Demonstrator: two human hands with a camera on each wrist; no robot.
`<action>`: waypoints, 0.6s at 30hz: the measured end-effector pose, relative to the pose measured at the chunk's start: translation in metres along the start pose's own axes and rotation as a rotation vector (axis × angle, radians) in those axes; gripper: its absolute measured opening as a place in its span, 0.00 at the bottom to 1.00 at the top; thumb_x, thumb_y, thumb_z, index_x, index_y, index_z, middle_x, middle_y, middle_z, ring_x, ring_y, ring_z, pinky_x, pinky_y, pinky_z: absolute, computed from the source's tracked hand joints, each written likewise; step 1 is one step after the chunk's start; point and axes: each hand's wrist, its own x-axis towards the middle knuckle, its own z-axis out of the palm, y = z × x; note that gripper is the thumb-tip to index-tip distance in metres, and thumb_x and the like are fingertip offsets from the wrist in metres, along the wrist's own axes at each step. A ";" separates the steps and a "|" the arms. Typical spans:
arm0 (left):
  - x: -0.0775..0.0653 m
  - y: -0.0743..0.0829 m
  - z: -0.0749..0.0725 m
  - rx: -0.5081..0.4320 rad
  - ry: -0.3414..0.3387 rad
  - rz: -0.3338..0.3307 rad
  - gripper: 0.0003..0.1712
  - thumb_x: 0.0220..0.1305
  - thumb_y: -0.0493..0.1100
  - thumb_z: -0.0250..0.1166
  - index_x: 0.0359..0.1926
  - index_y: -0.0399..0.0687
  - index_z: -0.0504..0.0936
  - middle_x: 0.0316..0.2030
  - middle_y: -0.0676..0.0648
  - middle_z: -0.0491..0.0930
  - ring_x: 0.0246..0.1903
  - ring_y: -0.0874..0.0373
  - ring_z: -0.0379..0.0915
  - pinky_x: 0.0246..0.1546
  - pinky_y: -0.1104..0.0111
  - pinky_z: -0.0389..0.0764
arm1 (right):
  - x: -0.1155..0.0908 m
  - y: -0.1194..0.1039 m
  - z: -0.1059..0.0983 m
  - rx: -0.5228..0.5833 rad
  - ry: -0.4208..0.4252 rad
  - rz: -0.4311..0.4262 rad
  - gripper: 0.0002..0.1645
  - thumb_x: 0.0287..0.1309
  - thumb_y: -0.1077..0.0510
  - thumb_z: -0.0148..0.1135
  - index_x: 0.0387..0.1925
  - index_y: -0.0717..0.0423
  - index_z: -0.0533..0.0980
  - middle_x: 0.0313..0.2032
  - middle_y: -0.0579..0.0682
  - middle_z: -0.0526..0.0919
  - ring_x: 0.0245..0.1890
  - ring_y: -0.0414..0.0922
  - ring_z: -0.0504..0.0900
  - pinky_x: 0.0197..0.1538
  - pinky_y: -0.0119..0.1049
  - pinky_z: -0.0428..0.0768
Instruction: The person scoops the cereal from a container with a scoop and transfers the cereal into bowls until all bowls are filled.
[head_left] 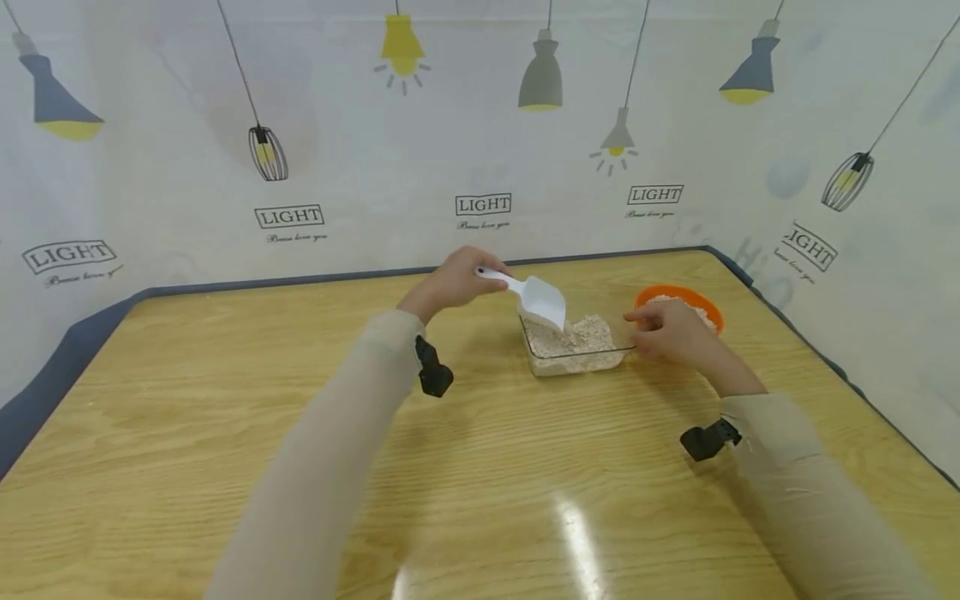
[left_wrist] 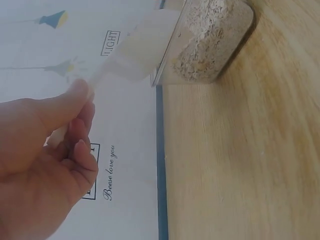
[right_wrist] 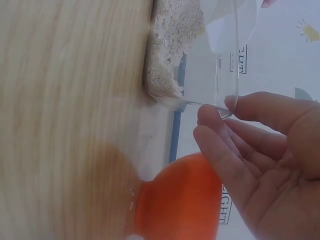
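My left hand (head_left: 459, 279) grips the handle of a white plastic scoop (head_left: 543, 302), thumb on top. The scoop's blade tilts down over the left side of a clear rectangular container (head_left: 542, 367). Inside lie pale oat flakes (head_left: 588, 335), heaped unevenly; the left wrist view shows them through the wall. At the container's right end, my right hand (head_left: 670, 332) pinches the rim between thumb and fingertips, plainest in the right wrist view. Just behind that hand stands an orange bowl (right_wrist: 180, 200), holding pale contents partly hidden by the hand.
The wooden table (head_left: 247, 433) spreads wide to the left and in front of the container. A wall covering (head_left: 390, 158) printed with lamps rises behind the table, with a dark blue border (head_left: 300, 280) along the table's far edge.
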 end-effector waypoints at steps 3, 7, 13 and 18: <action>-0.001 0.001 -0.004 0.047 -0.010 0.011 0.15 0.62 0.38 0.60 0.48 0.36 0.79 0.49 0.40 0.76 0.51 0.50 0.69 0.52 0.62 0.70 | 0.001 0.001 0.002 0.013 0.004 0.000 0.23 0.60 0.66 0.56 0.54 0.76 0.68 0.36 0.65 0.77 0.32 0.54 0.81 0.34 0.40 0.81; 0.000 0.006 -0.009 0.086 -0.027 0.026 0.14 0.62 0.37 0.60 0.48 0.35 0.79 0.48 0.40 0.76 0.50 0.50 0.69 0.51 0.61 0.70 | 0.001 0.000 0.002 0.021 0.009 0.003 0.23 0.59 0.66 0.57 0.54 0.76 0.68 0.36 0.64 0.77 0.32 0.54 0.81 0.35 0.42 0.81; 0.001 0.018 -0.016 0.168 -0.070 0.062 0.13 0.63 0.36 0.59 0.48 0.37 0.80 0.49 0.41 0.76 0.50 0.50 0.69 0.48 0.62 0.72 | 0.000 -0.002 0.003 0.016 0.013 0.012 0.23 0.59 0.66 0.57 0.54 0.76 0.68 0.35 0.63 0.77 0.33 0.54 0.80 0.35 0.42 0.81; 0.005 0.029 -0.018 0.269 -0.110 0.101 0.12 0.63 0.35 0.58 0.47 0.37 0.80 0.49 0.41 0.77 0.50 0.50 0.70 0.50 0.63 0.70 | -0.002 -0.002 0.003 0.014 0.016 0.012 0.24 0.60 0.65 0.56 0.55 0.76 0.67 0.36 0.64 0.77 0.32 0.53 0.80 0.35 0.40 0.81</action>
